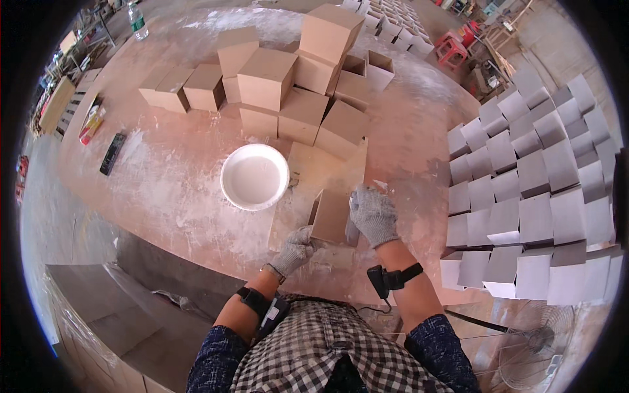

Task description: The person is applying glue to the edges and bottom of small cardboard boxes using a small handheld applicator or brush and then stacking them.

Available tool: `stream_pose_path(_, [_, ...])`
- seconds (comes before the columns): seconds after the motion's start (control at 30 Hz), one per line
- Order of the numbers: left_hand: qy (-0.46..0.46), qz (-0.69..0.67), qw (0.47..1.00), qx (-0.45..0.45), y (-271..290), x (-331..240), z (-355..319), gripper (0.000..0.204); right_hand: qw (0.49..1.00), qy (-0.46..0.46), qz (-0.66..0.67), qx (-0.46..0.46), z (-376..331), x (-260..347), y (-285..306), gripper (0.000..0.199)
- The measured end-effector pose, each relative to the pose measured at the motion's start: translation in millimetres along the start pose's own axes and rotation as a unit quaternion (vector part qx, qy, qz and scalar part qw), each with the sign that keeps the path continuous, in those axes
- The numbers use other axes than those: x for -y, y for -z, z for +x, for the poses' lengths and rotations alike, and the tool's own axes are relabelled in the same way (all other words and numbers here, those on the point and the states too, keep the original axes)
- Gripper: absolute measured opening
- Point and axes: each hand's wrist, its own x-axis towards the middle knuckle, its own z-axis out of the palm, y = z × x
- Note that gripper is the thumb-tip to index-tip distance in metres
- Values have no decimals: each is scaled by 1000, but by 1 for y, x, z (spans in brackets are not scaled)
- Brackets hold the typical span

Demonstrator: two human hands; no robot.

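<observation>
Small brown box gripped by both gloved hands, left hand bracing corner, right hand clasping side, beside white bowl.

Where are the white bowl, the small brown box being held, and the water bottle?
white bowl (254, 177): head view, on the white inside of it.
brown box (331, 216): head view, on its front face between the gloves.
water bottle (137, 23): head view, on its clear body.
</observation>
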Motion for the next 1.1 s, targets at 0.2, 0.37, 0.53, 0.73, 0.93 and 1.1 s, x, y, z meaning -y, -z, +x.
stream_pose_path(0.2, [15,-189,982,-21,-5,18,-8,23,978,-4,6,207,-54,47,46,22])
stream_pose_path(0.37, [-30,84,996,-27,2,-18,0,26,977,-80,-22,196,-13,16,12,25])
stream_pose_path(0.53, [-17,-29,999,-33,0,-17,1,18,1000,-13,-15,-2,-14,1,2,25])
stream_pose_path(0.73, [-65,49,994,-72,3,-33,1,15,983,-52,21,176,-74,42,29,17])
stream_pose_path(0.93, [-25,43,998,-35,0,-25,6,18,997,-49,-25,47,6,-10,-3,19])
stream_pose_path(1.1, [-15,48,998,-46,2,-26,-2,17,974,-87,9,207,-62,42,26,16])
